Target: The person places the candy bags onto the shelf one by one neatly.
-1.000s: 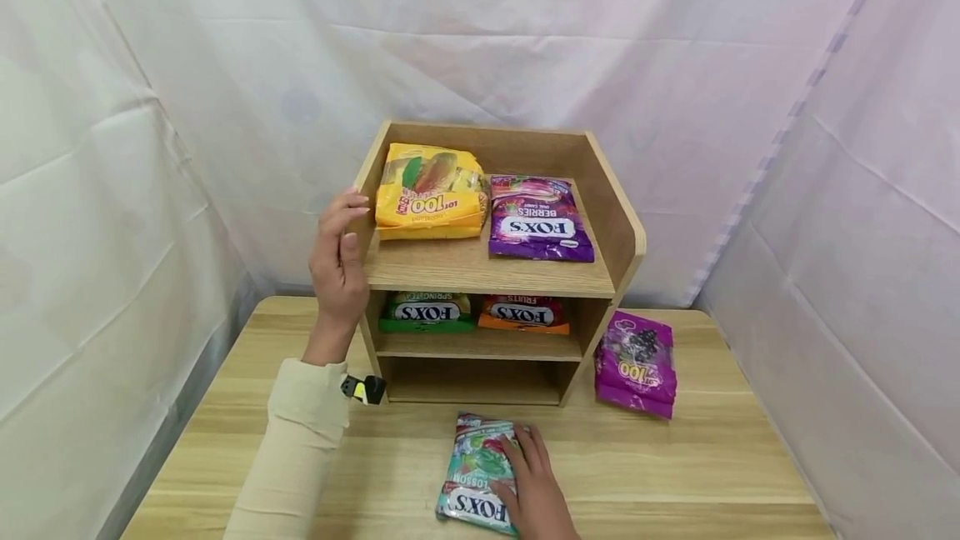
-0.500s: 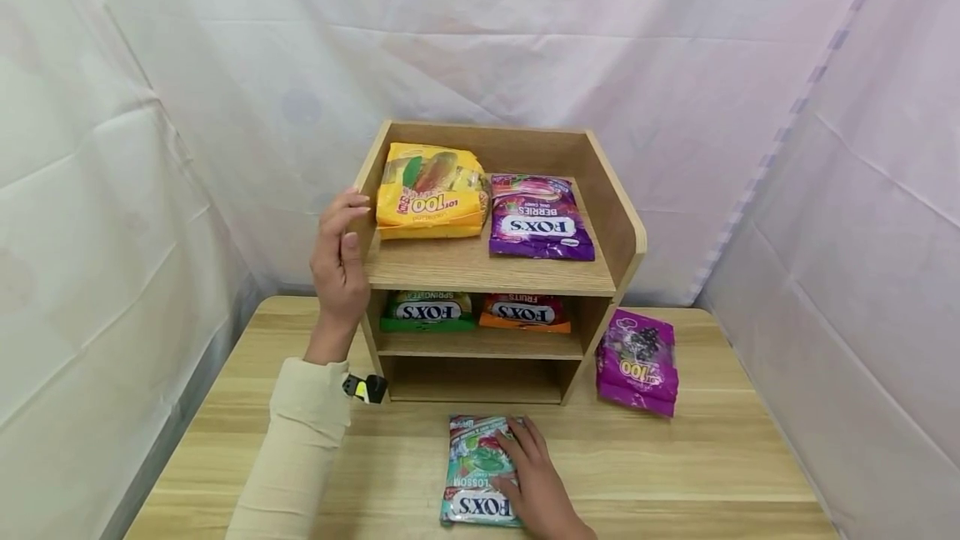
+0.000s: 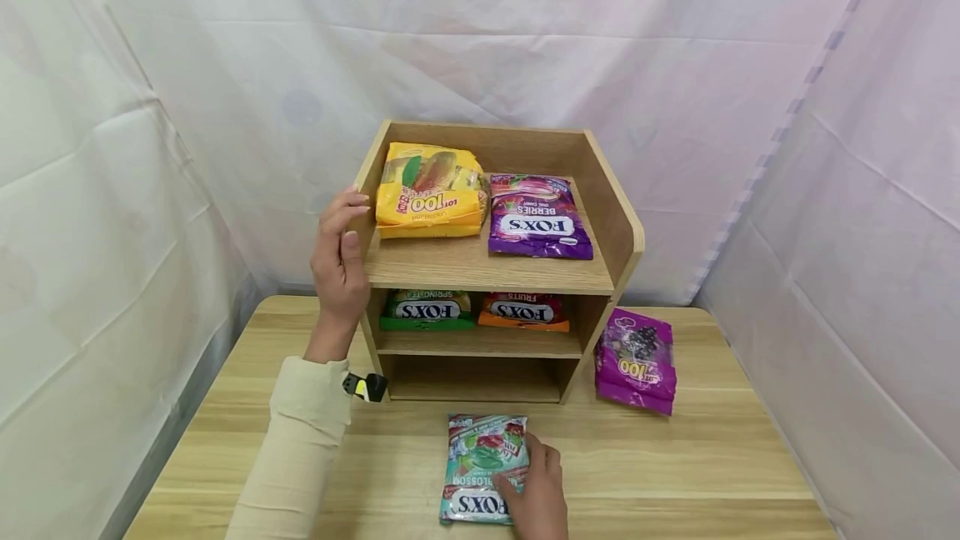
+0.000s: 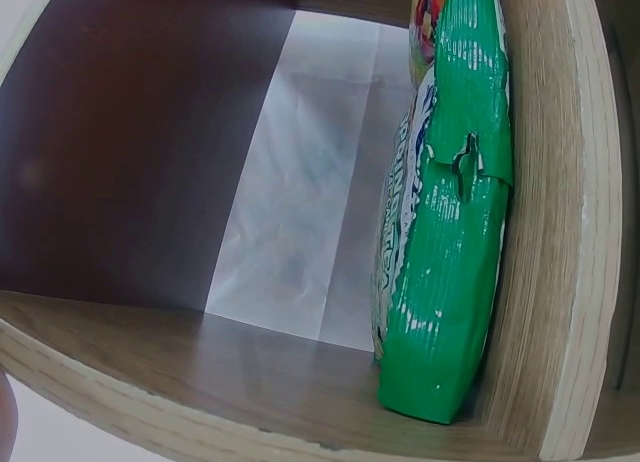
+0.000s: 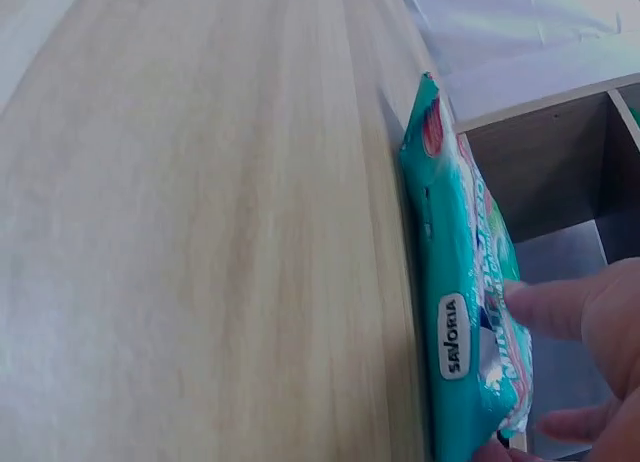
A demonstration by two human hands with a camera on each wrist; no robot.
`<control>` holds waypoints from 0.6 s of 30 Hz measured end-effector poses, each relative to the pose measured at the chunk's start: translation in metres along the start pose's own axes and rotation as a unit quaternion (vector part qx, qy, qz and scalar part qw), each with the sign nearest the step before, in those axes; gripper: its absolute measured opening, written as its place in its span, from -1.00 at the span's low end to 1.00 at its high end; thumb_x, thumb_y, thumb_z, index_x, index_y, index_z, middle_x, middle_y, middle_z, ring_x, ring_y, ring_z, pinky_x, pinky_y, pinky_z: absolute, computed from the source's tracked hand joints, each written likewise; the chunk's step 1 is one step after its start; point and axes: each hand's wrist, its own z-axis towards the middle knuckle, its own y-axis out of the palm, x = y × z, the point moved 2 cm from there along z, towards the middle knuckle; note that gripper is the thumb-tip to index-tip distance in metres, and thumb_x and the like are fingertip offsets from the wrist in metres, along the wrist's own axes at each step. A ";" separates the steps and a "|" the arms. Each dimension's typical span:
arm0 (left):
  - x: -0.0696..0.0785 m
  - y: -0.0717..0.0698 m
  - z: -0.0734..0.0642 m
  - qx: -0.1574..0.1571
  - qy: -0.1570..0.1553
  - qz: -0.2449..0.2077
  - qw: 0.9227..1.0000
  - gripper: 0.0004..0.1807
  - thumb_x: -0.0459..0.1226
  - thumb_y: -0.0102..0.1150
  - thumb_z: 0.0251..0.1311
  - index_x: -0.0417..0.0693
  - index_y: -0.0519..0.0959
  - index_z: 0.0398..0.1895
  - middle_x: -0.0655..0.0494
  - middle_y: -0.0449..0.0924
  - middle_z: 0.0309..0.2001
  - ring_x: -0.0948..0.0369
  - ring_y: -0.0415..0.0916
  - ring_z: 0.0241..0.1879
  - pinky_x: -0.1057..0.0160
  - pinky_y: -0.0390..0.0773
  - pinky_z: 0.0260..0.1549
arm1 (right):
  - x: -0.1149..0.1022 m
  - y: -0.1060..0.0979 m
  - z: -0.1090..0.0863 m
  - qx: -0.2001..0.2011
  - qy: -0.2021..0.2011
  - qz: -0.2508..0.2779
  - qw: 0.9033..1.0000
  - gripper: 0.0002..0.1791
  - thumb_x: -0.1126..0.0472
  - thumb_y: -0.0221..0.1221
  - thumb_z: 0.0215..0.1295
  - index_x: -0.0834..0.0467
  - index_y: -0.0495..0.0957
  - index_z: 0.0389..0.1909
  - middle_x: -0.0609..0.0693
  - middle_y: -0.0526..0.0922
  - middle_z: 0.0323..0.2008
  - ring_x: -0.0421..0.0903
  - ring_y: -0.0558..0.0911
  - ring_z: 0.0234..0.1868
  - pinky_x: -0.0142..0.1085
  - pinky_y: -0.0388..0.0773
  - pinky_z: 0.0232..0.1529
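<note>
My right hand [image 3: 542, 490] is at the right edge of a teal Fox's candy bag [image 3: 480, 461] lying on the table. Its thumb lies on the bag's face and the other fingers curl at the side edge. In the right wrist view the bag's teal end [image 5: 450, 282] shows, with fingertips at its printed face. My left hand [image 3: 339, 261] rests against the left side panel of a small wooden shelf [image 3: 487, 273], fingertips near the panel's edge. A green Fox's bag [image 4: 450, 222] lies inside the shelf in the left wrist view.
The top tier holds a yellow Lot 100 bag [image 3: 431, 194] and a purple Berries bag [image 3: 540, 219]. An orange-edged Fruits bag [image 3: 525, 313] sits in the middle tier. A purple grape bag [image 3: 637, 361] leans by the shelf's right side. White cloth [image 3: 480, 48] encloses the table [image 3: 675, 473].
The teal bag has turned to lie straighter before the shelf. My right hand has shifted from its face to its right edge, fingers curling there. My left hand has stayed put.
</note>
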 end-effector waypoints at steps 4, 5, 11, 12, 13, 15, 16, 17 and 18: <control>0.000 -0.001 -0.001 -0.002 0.000 0.001 1.000 -0.52 -0.15 -0.20 0.49 -0.53 0.42 -0.15 -0.46 0.44 -0.08 -0.29 0.32 0.13 -0.11 0.24 0.25 | -0.001 0.002 0.001 0.004 0.026 -0.016 1.000 -0.11 0.07 0.49 -0.11 0.24 0.31 0.25 0.19 0.38 0.00 0.17 0.44 0.04 0.06 0.55 -0.21; 0.000 -0.001 -0.001 -0.002 0.001 0.002 1.000 -0.52 -0.15 -0.20 0.49 -0.53 0.42 -0.15 -0.46 0.44 -0.07 -0.29 0.32 0.13 -0.11 0.24 0.25 | -0.001 0.003 0.001 0.005 0.030 -0.016 0.999 -0.11 0.06 0.50 -0.12 0.24 0.32 0.24 0.19 0.39 -0.01 0.17 0.45 0.04 0.07 0.55 -0.23; -0.001 0.000 -0.001 -0.003 0.001 -0.004 1.000 -0.53 -0.16 -0.20 0.49 -0.54 0.41 -0.15 -0.45 0.44 -0.07 -0.28 0.32 0.15 -0.12 0.23 0.25 | -0.003 0.002 0.004 0.003 0.034 -0.024 0.999 -0.12 0.00 0.50 -0.14 0.26 0.36 0.20 0.14 0.44 -0.08 0.14 0.50 -0.02 0.05 0.56 -0.25; -0.001 0.000 -0.001 -0.003 0.001 -0.005 1.000 -0.53 -0.16 -0.20 0.49 -0.54 0.41 -0.15 -0.45 0.44 -0.07 -0.28 0.32 0.15 -0.12 0.23 0.25 | -0.003 0.002 0.004 0.002 0.034 -0.025 0.999 -0.12 0.00 0.50 -0.14 0.26 0.37 0.20 0.13 0.45 -0.09 0.13 0.52 -0.04 0.04 0.56 -0.26; -0.001 -0.001 -0.001 -0.004 0.001 -0.006 1.000 -0.53 -0.16 -0.20 0.49 -0.54 0.41 -0.15 -0.45 0.44 -0.07 -0.28 0.32 0.15 -0.12 0.23 0.25 | -0.004 0.002 0.005 0.001 0.034 -0.028 0.999 -0.12 -0.01 0.50 -0.14 0.26 0.37 0.19 0.13 0.45 -0.10 0.12 0.53 -0.06 0.03 0.57 -0.27; -0.001 -0.001 -0.001 -0.003 0.000 -0.006 1.000 -0.53 -0.16 -0.20 0.49 -0.54 0.41 -0.15 -0.45 0.44 -0.07 -0.28 0.32 0.15 -0.12 0.22 0.25 | -0.005 0.001 0.006 0.001 0.034 -0.029 0.999 -0.12 -0.02 0.51 -0.16 0.26 0.38 0.18 0.11 0.46 -0.12 0.11 0.55 -0.10 0.01 0.57 -0.29; -0.001 -0.001 0.000 -0.003 0.000 -0.006 1.000 -0.53 -0.16 -0.20 0.49 -0.53 0.41 -0.15 -0.45 0.44 -0.07 -0.28 0.31 0.15 -0.12 0.22 0.25 | -0.005 0.001 0.007 0.001 0.034 -0.028 0.999 -0.12 -0.02 0.51 -0.17 0.26 0.39 0.18 0.11 0.46 -0.13 0.09 0.56 -0.12 0.00 0.57 -0.30; -0.001 -0.001 0.000 -0.003 0.000 -0.005 1.000 -0.53 -0.15 -0.20 0.49 -0.53 0.41 -0.15 -0.45 0.44 -0.07 -0.29 0.31 0.15 -0.12 0.22 0.25 | -0.005 0.001 0.008 0.001 0.034 -0.027 0.999 -0.12 -0.02 0.52 -0.17 0.26 0.39 0.18 0.10 0.47 -0.13 0.09 0.57 -0.13 0.00 0.57 -0.31; -0.001 -0.001 0.000 -0.002 0.000 -0.005 1.000 -0.53 -0.15 -0.20 0.49 -0.53 0.41 -0.15 -0.45 0.44 -0.07 -0.29 0.31 0.14 -0.13 0.22 0.25 | -0.005 0.001 0.008 0.000 0.034 -0.025 0.999 -0.12 -0.02 0.52 -0.17 0.26 0.40 0.18 0.10 0.47 -0.13 0.08 0.57 -0.15 -0.01 0.56 -0.32</control>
